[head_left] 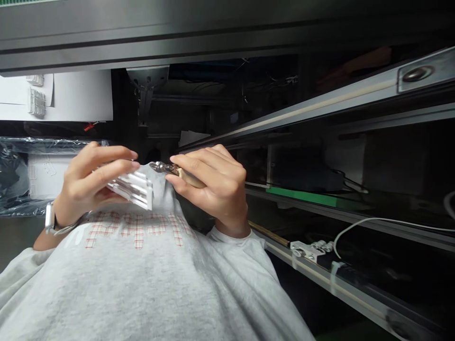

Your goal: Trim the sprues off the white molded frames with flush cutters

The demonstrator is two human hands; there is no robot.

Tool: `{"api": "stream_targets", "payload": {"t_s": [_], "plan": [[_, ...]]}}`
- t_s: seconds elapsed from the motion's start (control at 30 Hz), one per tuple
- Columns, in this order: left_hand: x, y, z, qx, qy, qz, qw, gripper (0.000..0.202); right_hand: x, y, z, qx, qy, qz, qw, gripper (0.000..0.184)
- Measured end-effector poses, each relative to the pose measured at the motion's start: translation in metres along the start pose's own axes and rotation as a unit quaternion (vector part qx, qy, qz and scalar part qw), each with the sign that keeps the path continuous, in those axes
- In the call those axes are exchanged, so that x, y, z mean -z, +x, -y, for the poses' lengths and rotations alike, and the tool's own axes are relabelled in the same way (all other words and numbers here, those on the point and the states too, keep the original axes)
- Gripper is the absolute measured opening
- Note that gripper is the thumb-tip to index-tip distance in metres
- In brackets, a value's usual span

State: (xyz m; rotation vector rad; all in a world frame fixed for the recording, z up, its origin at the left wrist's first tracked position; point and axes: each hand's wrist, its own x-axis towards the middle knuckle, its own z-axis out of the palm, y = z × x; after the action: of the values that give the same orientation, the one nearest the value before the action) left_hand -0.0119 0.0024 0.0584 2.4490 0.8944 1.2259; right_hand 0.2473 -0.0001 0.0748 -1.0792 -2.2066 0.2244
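Holds white, slatted plastic piece (137,189) in left grip (94,177), apparently to steady it, and angles beige-handled metal pliers (164,167), clasped in right grip (216,182), toward left grip, probably for close access.

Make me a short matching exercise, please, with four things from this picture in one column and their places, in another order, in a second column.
Things:
1. Pliers-type tool
2. White plastic part
3. Watch
4. Green strip

Places:
A. Worn on the left wrist
B. In the right half of the picture, beyond both hands
C. Held in the left hand
D. Held in the right hand

Right pairs: 1-D, 2-C, 3-A, 4-B
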Motion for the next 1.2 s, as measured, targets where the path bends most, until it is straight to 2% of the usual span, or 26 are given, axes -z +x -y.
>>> {"api": "stream_targets", "payload": {"t_s": [0.1,0.23,0.5,0.63,0.87,1.03,1.2], "plan": [[-0.002,-0.007,0.007,0.033,0.069,-0.043,0.996,0.061,-0.001,-0.001,0.0,-0.012,0.0,-0.014,1.0,0.023],[-0.008,-0.007,0.009,0.043,0.152,-0.066,0.985,0.066,-0.002,-0.001,0.002,-0.016,0.013,-0.022,1.0,0.028],[-0.016,-0.006,-0.001,0.084,0.159,-0.094,0.979,0.064,-0.005,-0.003,0.012,-0.023,-0.03,-0.026,0.999,0.039],[-0.017,-0.006,0.0,0.078,0.178,-0.103,0.975,0.063,-0.006,-0.004,0.017,-0.032,-0.058,-0.024,0.998,0.039],[-0.021,-0.006,-0.002,0.078,0.201,-0.098,0.972,0.063,-0.011,-0.008,0.024,-0.089,-0.034,-0.019,0.995,0.031],[-0.022,-0.007,0.0,0.055,0.224,-0.107,0.967,0.065,-0.018,-0.008,0.028,-0.089,-0.04,-0.017,0.995,0.033],[-0.022,-0.006,0.003,0.038,0.23,-0.114,0.966,0.062,-0.024,-0.006,0.033,-0.092,-0.05,-0.048,0.993,0.027]]}}
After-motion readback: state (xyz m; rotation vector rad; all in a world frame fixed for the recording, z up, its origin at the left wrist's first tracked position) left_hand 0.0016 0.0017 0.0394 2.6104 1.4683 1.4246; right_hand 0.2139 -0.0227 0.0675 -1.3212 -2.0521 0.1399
